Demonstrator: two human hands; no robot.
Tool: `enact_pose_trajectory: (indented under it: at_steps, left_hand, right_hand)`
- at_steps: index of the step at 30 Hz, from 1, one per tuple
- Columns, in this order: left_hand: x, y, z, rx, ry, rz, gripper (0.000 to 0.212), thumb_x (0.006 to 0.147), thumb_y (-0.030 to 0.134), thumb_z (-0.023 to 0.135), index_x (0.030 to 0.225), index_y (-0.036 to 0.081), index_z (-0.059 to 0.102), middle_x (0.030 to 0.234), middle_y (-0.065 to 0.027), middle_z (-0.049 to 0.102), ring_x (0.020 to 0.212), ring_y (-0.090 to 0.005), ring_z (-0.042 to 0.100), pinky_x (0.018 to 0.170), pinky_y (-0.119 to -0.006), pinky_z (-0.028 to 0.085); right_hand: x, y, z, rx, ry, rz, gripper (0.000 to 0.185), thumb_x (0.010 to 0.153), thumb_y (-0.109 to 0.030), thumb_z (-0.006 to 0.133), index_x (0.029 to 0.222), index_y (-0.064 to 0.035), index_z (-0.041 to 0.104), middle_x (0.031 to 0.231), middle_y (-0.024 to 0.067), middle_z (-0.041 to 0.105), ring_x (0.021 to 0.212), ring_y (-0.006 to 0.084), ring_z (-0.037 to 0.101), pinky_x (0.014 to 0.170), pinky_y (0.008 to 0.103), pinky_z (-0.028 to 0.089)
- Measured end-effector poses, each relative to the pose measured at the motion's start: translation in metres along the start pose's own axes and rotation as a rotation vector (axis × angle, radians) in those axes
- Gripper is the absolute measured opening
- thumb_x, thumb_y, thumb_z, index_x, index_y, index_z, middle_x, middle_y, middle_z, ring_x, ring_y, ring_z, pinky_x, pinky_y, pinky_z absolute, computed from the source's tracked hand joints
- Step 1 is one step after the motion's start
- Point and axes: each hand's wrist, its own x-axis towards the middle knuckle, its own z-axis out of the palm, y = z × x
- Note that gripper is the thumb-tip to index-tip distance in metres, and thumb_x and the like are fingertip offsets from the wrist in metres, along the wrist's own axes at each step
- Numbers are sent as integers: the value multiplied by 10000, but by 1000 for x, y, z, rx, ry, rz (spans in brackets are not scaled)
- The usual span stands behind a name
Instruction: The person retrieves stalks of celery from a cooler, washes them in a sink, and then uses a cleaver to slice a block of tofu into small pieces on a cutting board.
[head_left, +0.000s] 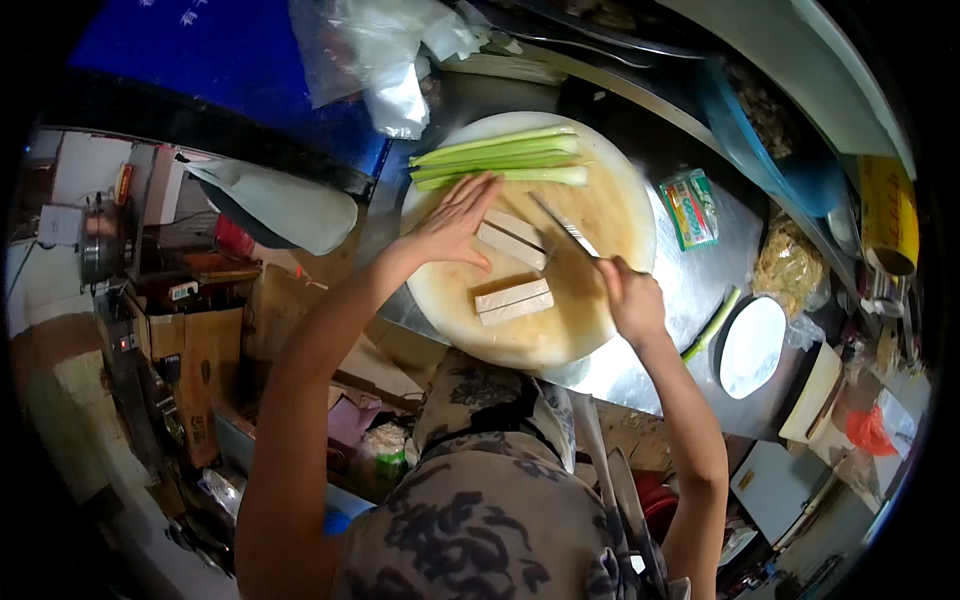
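A thick round cutting board (619, 202) lies before me on a steel counter. My right hand (634, 300) grips the handle of a kitchen knife (564, 223), its blade seen nearly edge-on and pointing to the upper left. Fingers apart and holding nothing, my left hand (456, 221) hovers over or rests on the board's left side; which of these I cannot tell. Its fingertips are close to several pale green stalks (499, 156), apparently celery. Beside its thumb sits a pale food block (512, 238) split lengthwise. Nearer me is a similar block (514, 301) with a dark lengthwise line.
Right of the board, a printed packet (689, 210), a single green stalk (711, 324) and a white dish (753, 347) lie on the steel counter (630, 379). Clear plastic bags (397, 67) lie beyond the board near a blue surface (202, 60). A blue basin (780, 150) stands far right.
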Motion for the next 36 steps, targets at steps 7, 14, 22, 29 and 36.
enact_pose_trajectory:
  at_steps: [7, 14, 22, 29, 36]
  left_hand:
    - [4, 11, 46, -121, -305, 39, 781, 709, 297, 748, 1343, 26, 380, 1268, -206, 479, 1210, -354, 434, 1023, -414, 347]
    - [-51, 70, 67, -280, -126, -325, 747, 807, 413, 654, 1343, -12, 354, 1298, -228, 429, 1204, -368, 424, 1005, -411, 354]
    - [-52, 97, 67, 141, 127, -68, 815, 653, 394, 753, 1295, 25, 412, 1310, -159, 401, 1221, -339, 377, 1017, -458, 306]
    - [-25, 81, 79, 93, 221, 311, 197, 695, 201, 655, 854, 89, 619, 998, -75, 594, 1043, -272, 525, 918, -401, 417]
    - [-21, 76, 85, 93, 190, 307, 177, 656, 194, 651, 804, 104, 618, 940, -51, 596, 1015, -265, 536, 890, -395, 438]
  right_hand:
    - [-86, 34, 34, 664, -46, 529, 631, 999, -471, 288, 628, -22, 531, 470, 41, 473, 413, 122, 464, 410, 302, 379]
    - [-77, 10, 99, 471, -54, 379, 591, 984, -472, 282, 957, -6, 644, 742, 283, 616, 735, 461, 602, 695, 490, 480]
    - [-75, -13, 89, 443, -46, 447, 567, 989, -454, 287, 975, -14, 645, 804, 301, 620, 807, 477, 598, 727, 522, 475]
    - [-84, -40, 71, 256, 9, 357, 518, 992, -411, 342, 831, -4, 619, 673, 266, 601, 671, 459, 592, 619, 504, 479]
    - [-83, -49, 68, 216, -85, 401, 520, 993, -402, 334, 812, 1, 609, 643, 259, 601, 615, 448, 600, 590, 498, 498]
